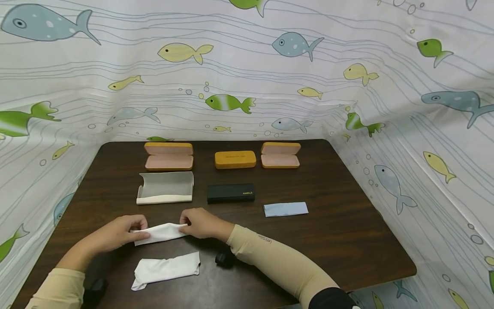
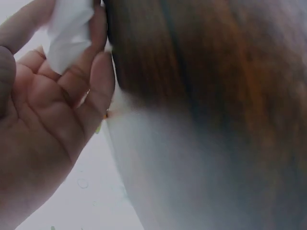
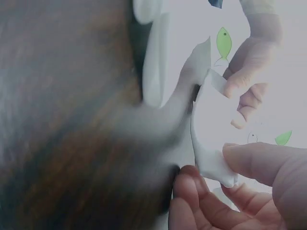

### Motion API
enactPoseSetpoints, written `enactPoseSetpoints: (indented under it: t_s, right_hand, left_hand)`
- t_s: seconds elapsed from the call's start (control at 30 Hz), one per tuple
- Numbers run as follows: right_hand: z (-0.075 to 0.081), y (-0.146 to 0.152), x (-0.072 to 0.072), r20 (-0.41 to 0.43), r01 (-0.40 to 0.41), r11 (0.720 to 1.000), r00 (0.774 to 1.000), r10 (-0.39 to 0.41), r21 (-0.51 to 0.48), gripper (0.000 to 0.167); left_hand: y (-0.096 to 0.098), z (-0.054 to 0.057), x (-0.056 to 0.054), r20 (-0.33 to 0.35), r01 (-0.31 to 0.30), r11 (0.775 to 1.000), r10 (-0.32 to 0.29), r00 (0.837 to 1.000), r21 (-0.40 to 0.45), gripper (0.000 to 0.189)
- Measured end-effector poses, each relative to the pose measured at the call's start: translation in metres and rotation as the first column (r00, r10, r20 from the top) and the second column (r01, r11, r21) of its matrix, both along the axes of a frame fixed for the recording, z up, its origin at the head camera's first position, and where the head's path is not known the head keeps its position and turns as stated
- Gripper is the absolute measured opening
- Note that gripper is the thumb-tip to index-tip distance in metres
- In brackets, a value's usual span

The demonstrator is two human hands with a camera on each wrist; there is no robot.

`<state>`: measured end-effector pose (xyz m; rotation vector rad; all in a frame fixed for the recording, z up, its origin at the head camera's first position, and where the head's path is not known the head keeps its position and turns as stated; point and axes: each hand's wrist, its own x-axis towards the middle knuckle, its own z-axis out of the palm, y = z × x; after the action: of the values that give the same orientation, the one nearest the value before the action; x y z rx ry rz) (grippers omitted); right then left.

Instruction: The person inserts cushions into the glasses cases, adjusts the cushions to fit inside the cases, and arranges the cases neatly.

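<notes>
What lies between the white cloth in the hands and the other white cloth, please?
Bare tabletop lies between the held cloth and the other cloth in the head view.

From above the table's near side [image 1: 347, 240], the head view looks forward and down. Each wrist view looks closely at its own hand; head and right wrist share left hand [image 1: 115, 234], right hand [image 1: 206, 224] and held cloth [image 1: 164, 233].

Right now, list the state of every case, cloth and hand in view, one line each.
Left orange case: open
Middle orange case: closed
Right orange case: open
White case: open
Black case: closed
Light blue cloth: folded
Held white cloth: folded into a strip
Loose white cloth: creased, unheld
Left hand: pinching held white cloth
Right hand: pinching held white cloth
</notes>
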<state>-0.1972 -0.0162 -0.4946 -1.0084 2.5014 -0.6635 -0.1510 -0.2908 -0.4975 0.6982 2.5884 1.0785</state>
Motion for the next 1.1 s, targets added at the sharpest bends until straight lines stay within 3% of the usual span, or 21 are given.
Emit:
enactPoseSetpoints:
  t_s: [0.17, 0.33, 0.43, 0.6, 0.7, 0.93, 1.1]
  right_hand:
    - [-0.003, 0.0, 0.0, 0.114, 0.083, 0.991, 0.991, -0.071, -0.105, 0.009]
    - [-0.007, -0.001, -0.003, 0.299, 0.209, 0.955, 0.944, -0.141, -0.209, 0.011]
    - [-0.009, 0.0, -0.004, 0.464, 0.289, 0.921, 0.874, -0.143, -0.261, 0.019]
    - [-0.009, 0.001, -0.005, 0.683, 0.416, 0.862, 0.72, -0.118, -0.29, 0.024]
    - [-0.01, 0.002, -0.006, 0.731, 0.448, 0.849, 0.673, -0.113, -0.281, 0.024]
    - [-0.013, 0.003, -0.008, 0.771, 0.488, 0.828, 0.627, -0.111, -0.278, 0.024]
    - [-0.011, 0.004, -0.008, 0.782, 0.501, 0.818, 0.614, -0.106, -0.283, 0.024]
  left_hand:
    - [-0.005, -0.003, -0.001, 0.087, 0.002, 0.989, -0.015, 0.996, 0.148, 0.016]
    - [-0.011, -0.005, -0.002, 0.253, -0.046, 0.969, -0.018, 0.967, 0.243, 0.016]
    - [-0.013, -0.005, -0.003, 0.334, -0.083, 0.97, 0.002, 0.943, 0.228, 0.028]
    - [-0.014, -0.004, -0.003, 0.443, -0.156, 0.97, 0.058, 0.894, 0.188, 0.044]
    - [-0.015, -0.003, -0.002, 0.47, -0.17, 0.963, 0.052, 0.881, 0.212, 0.046]
    - [-0.018, -0.001, -0.004, 0.499, -0.165, 0.933, -0.019, 0.867, 0.321, 0.044]
    - [-0.02, 0.0, -0.005, 0.481, -0.154, 0.924, -0.036, 0.876, 0.35, 0.042]
